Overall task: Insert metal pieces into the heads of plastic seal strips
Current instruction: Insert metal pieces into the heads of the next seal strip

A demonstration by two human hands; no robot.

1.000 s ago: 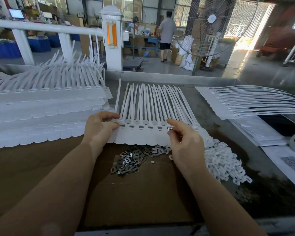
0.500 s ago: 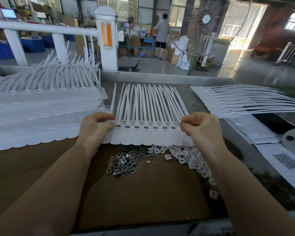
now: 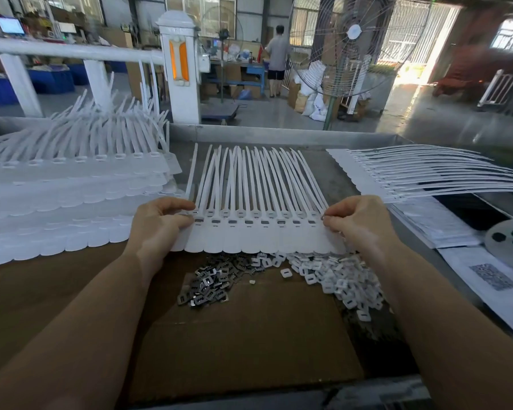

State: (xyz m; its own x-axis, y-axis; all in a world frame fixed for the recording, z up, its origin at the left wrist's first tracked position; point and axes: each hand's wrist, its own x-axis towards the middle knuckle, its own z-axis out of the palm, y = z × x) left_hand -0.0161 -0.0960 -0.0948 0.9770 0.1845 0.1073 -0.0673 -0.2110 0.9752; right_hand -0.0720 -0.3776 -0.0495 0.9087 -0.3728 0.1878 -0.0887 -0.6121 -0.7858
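A joined row of white plastic seal strips (image 3: 258, 232) lies flat in the middle of the bench, tails pointing away from me. Dark metal pieces sit in several of its heads. My left hand (image 3: 157, 226) pinches the row's left end at the head line. My right hand (image 3: 359, 223) pinches a small metal piece (image 3: 323, 217) at the rightmost head. A heap of dark metal pieces (image 3: 211, 279) lies on the brown cardboard (image 3: 249, 335) just below the row. A heap of small white plastic caps (image 3: 338, 279) lies to its right.
Tall stacks of seal strip rows (image 3: 71, 196) fill the left of the bench. Another stack (image 3: 412, 176) lies at the right, tails pointing right. Papers (image 3: 492, 276) and a white disc (image 3: 510, 238) sit at the right edge. A standing fan (image 3: 347, 45) and a person are beyond the bench.
My right hand moved from the middle heads to the row's right end, uncovering the white caps. The left hand stayed at the left end.
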